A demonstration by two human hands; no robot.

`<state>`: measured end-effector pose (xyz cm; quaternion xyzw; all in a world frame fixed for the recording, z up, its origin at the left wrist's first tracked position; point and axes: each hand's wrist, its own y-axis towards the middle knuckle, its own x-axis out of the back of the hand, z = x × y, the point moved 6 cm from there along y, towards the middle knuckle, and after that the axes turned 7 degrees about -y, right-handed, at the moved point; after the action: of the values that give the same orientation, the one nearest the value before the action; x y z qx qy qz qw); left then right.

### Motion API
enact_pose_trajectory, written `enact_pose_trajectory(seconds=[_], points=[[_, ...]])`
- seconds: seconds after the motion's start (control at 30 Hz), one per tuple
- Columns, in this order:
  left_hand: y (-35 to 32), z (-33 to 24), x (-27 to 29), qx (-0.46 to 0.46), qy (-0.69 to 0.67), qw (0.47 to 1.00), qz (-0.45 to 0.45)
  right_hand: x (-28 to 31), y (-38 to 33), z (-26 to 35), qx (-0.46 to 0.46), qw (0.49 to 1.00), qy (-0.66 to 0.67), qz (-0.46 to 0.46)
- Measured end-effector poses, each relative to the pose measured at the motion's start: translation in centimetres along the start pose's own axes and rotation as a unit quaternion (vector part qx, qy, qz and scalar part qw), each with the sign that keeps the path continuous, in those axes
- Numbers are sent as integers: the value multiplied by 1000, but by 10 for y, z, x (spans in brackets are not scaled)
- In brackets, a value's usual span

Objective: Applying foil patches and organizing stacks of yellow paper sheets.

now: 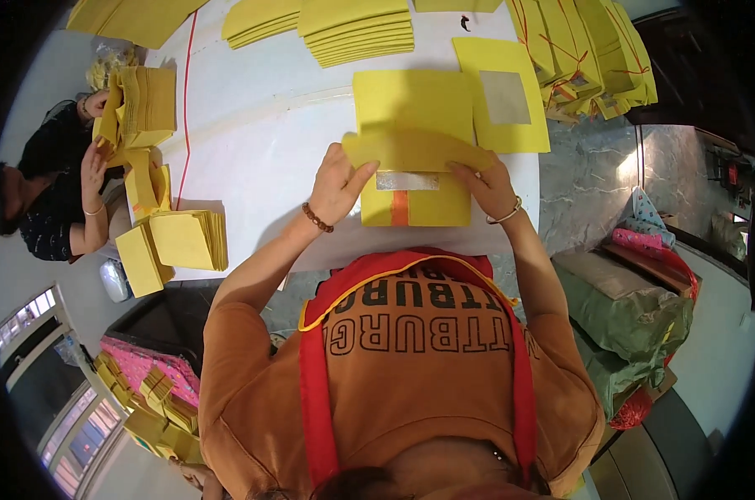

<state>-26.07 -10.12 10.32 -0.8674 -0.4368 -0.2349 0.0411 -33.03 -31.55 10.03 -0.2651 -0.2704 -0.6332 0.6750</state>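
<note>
Yellow paper (419,152) is held in a bowed flap near the front edge of the bench (260,158), seemingly part-folded, pressing flat left undone. Leftward, past stacked packets (192,240), bare surface is offered; the flap's ends are pinched by the left hand (338,185) and right hand (493,190); rightward, room is narrowed by a neighbouring sheet (501,96).

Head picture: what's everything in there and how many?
Table: one, white, centre
Held paper: one, yellow, near side
Paper underneath: count unclear, yellow, beneath it
Grey-square sheet: one, yellow, right edge
Flat stacks: several, yellow, far side
Tied bundles: several, yellow, far right corner
Other stacks: several, yellow, left side
Lower bundles: several, yellow, lower left
Co-worker: one, dark top, far left
Wrapped pile: one, green, right
Apron: one, red, lower middle
Shirt: one, orange, lower middle
Left hand: one, bare, on held paper's left
Right hand: one, bare, on paper's right
</note>
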Motion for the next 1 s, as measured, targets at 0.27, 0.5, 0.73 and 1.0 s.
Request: enact_pose_trajectory(seconds=[0.27, 0.5, 0.73, 1.0], points=[[14, 35, -7, 221, -126, 966, -49, -8, 12, -9, -100, 947, 249, -177], [20, 64, -13, 254, -190, 946, -74, -1, 14, -18, -132, 969, 92, -186], [29, 47, -11, 286, -297, 908, -78, -5, 12, -21, -179, 956, 103, -207], [33, 23, 12, 163, -86, 969, -164, -7, 13, -26, -164, 952, 105, -236]])
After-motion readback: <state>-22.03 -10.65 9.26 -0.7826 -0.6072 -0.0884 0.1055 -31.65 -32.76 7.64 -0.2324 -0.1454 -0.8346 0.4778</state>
